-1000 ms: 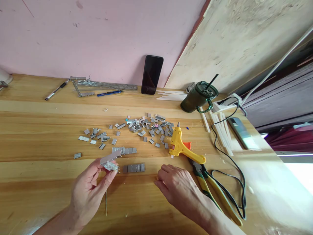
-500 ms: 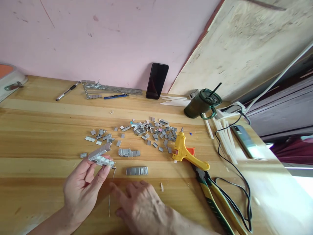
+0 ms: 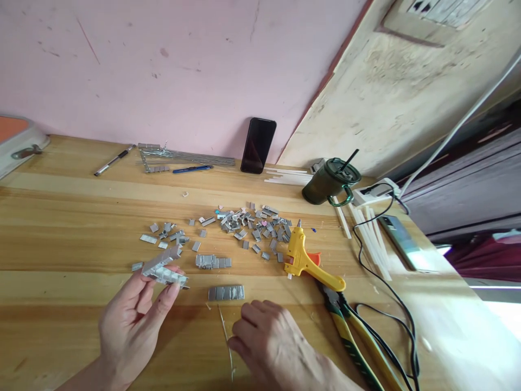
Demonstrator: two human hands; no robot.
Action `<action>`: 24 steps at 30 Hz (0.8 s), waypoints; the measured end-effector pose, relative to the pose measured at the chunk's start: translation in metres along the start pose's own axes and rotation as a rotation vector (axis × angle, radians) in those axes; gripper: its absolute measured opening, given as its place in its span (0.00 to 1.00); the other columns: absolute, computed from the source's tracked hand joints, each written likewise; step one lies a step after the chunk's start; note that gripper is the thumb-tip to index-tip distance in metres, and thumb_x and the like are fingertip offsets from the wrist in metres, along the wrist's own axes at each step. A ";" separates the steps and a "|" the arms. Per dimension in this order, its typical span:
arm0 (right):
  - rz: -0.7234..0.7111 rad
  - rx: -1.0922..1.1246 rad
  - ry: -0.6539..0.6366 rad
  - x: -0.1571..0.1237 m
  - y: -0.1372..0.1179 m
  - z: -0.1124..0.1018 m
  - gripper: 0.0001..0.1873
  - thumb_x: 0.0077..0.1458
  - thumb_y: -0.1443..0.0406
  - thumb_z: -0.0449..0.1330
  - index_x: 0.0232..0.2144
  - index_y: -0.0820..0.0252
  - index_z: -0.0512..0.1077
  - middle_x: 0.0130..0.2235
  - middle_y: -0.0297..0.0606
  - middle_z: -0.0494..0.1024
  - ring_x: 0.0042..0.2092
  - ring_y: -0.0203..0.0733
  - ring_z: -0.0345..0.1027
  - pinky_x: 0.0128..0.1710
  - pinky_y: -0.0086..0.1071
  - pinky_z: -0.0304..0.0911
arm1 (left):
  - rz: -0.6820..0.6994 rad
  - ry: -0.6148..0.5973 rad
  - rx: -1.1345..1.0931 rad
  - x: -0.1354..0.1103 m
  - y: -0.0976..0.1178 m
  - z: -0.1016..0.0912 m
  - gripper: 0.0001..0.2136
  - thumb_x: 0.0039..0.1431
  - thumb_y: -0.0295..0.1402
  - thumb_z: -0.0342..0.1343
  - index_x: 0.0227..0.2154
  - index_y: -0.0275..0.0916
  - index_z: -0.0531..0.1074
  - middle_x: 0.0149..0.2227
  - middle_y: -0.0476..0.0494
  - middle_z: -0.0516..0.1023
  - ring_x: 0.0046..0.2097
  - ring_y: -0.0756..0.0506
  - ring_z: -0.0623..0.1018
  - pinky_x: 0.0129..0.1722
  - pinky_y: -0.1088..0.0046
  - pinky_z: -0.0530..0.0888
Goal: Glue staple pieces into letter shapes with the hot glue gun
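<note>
My left hand (image 3: 136, 320) pinches a folded assembly of small silver metal pieces (image 3: 163, 269) between thumb and fingers, raised over the table. To its right, my right hand (image 3: 271, 339) is closed, with thumb and forefinger against a thin pale wire (image 3: 225, 331), apart from the assembly. Just beyond that hand lies a row of joined silver pieces (image 3: 226, 292). A second joined strip (image 3: 213, 262) rests farther back. Loose silver pieces (image 3: 240, 222) are scattered behind, and a smaller group (image 3: 171, 232) lies beyond my left hand.
A yellow glue gun (image 3: 299, 255) and green-yellow pliers (image 3: 345, 326) lie at right beside a black cable (image 3: 362, 260). White glue sticks (image 3: 374, 244), a phone (image 3: 401, 241) and a dark mug (image 3: 329, 182) stand farther right. Another phone (image 3: 258, 145) leans on the wall near metal rods (image 3: 195, 156).
My right hand has moved right, away from the assembly, and the thin wire has shifted with it. My left hand keeps its hold. The view has tilted slightly upward.
</note>
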State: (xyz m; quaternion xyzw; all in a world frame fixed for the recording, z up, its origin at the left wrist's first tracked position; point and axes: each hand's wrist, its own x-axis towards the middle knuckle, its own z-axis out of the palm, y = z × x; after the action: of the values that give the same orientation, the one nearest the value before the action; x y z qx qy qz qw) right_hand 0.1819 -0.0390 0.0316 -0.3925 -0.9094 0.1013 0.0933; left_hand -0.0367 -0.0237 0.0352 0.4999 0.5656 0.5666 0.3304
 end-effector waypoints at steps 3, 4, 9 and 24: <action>0.160 0.007 0.042 -0.003 0.016 -0.009 0.09 0.52 0.69 0.64 0.23 0.58 0.71 0.26 0.32 0.74 0.27 0.37 0.68 0.26 0.30 0.55 | 0.045 -0.014 -0.007 -0.004 0.001 0.003 0.08 0.53 0.45 0.64 0.34 0.52 0.78 0.33 0.57 0.85 0.39 0.50 0.84 0.40 0.88 0.77; 0.206 0.002 0.050 -0.004 0.021 -0.012 0.08 0.52 0.70 0.64 0.23 0.58 0.71 0.26 0.32 0.75 0.27 0.38 0.68 0.26 0.30 0.56 | 0.054 -0.023 -0.007 -0.006 0.001 0.004 0.08 0.53 0.45 0.64 0.34 0.52 0.78 0.33 0.57 0.85 0.38 0.50 0.84 0.40 0.87 0.77; 0.350 -0.018 0.030 -0.010 0.041 -0.016 0.07 0.54 0.71 0.62 0.26 0.58 0.74 0.27 0.33 0.76 0.30 0.40 0.71 0.28 0.30 0.59 | 0.022 -0.088 0.037 -0.017 -0.004 0.009 0.09 0.54 0.43 0.63 0.35 0.48 0.78 0.33 0.52 0.85 0.36 0.45 0.85 0.38 0.80 0.80; 0.659 -0.215 0.060 -0.041 0.117 -0.035 0.27 0.52 0.63 0.62 0.54 0.66 0.67 0.54 0.55 0.73 0.57 0.60 0.65 0.53 0.53 0.63 | 0.026 -0.085 0.056 -0.017 -0.011 0.015 0.07 0.55 0.43 0.62 0.36 0.52 0.78 0.35 0.56 0.86 0.39 0.48 0.84 0.40 0.86 0.77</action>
State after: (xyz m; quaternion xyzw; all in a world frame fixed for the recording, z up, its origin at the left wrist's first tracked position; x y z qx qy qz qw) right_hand 0.2998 0.0132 0.0316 -0.6756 -0.7359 0.0181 0.0404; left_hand -0.0199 -0.0339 0.0193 0.5399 0.5599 0.5333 0.3325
